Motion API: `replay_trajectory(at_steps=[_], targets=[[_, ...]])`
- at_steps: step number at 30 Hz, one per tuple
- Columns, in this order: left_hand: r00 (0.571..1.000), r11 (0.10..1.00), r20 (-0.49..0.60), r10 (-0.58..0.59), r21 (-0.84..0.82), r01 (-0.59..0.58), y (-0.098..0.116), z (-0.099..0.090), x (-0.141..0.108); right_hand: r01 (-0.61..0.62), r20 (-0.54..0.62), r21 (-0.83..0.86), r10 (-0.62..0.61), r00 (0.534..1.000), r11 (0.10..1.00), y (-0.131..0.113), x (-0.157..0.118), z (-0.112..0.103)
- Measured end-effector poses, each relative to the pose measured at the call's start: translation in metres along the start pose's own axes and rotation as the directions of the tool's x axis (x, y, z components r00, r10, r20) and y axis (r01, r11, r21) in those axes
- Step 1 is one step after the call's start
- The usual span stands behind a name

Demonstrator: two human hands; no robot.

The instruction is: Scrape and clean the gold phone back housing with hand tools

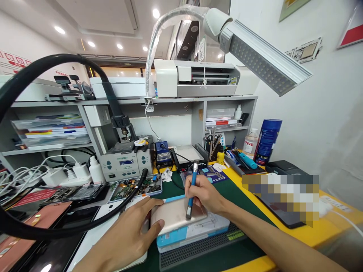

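My right hand [205, 190] is closed round a blue pen-shaped tool [194, 183] with metal ends. The tool stands nearly upright, its lower end at the face of a gold-coloured tablet [172, 214]. My left hand [136, 226] grips the tablet's left side, thumb and forefinger apart at its edges. Beneath the tablet lies a blue and white flat box [195, 234], which rests on a dark perforated strip [204, 244] over a green mat [241, 211].
A black hose [110, 223] loops across the left side, over several flat devices. Behind are a parts tray [150, 185], a grey rework station [124, 164] and a blue soldering station [163, 153]. An LED lamp [263, 56] hangs above. Bottles and a blue can [268, 141] stand right.
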State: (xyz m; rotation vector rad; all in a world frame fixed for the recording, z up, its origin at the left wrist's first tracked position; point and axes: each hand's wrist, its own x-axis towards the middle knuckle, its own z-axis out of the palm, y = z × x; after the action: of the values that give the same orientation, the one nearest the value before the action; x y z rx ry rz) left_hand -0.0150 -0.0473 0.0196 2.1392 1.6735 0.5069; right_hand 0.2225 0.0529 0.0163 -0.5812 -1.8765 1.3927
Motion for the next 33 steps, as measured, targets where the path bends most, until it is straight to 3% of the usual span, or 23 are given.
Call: replay_trajectory(at_steps=[6, 10, 14, 18, 23, 28, 33], targets=[[1.0, 1.0, 0.011, 0.0, 0.006, 0.0, 0.0003, -0.0002, -0.0006, -0.018, 0.065, 0.004, 0.018, 0.998, 1.0, 0.0008, 0.0009, -0.0003], [1.0, 1.0, 0.01, 0.002, -0.001, -0.001, 0.0019, -0.0003, 0.0001, -0.014, 0.001, 0.028, 0.014, 1.0, 1.0, 0.0016, 0.0012, -0.0007], [1.0, 1.0, 0.014, -0.009, 0.016, 0.009, 0.0014, -0.0003, -0.0003, -0.041, 0.061, -0.003, 0.041, 0.997, 0.999, 0.0023, -0.0001, 0.0015], [1.0, 1.0, 0.001, 0.001, -0.005, -0.001, -0.0011, 0.0002, 0.0, -0.033, -0.055, 0.055, 0.036, 0.998, 0.998, 0.0027, 0.001, 0.0035], [1.0, 1.0, 0.021, -0.016, -0.007, 0.016, 0.002, -0.0008, 0.0022, -0.069, 0.015, -0.03, 0.07, 0.997, 0.997, 0.0004, 0.0013, 0.0043], [1.0, 1.0, 0.021, -0.014, -0.012, 0.014, 0.0008, -0.0012, 0.0013, -0.072, -0.049, 0.042, 0.074, 0.996, 0.996, 0.0006, 0.0018, 0.0041], [1.0, 1.0, 0.023, -0.01, -0.016, 0.01, 0.0016, -0.0009, 0.0003, -0.077, -0.032, 0.062, 0.079, 0.996, 0.995, 0.003, 0.0024, 0.0035]])
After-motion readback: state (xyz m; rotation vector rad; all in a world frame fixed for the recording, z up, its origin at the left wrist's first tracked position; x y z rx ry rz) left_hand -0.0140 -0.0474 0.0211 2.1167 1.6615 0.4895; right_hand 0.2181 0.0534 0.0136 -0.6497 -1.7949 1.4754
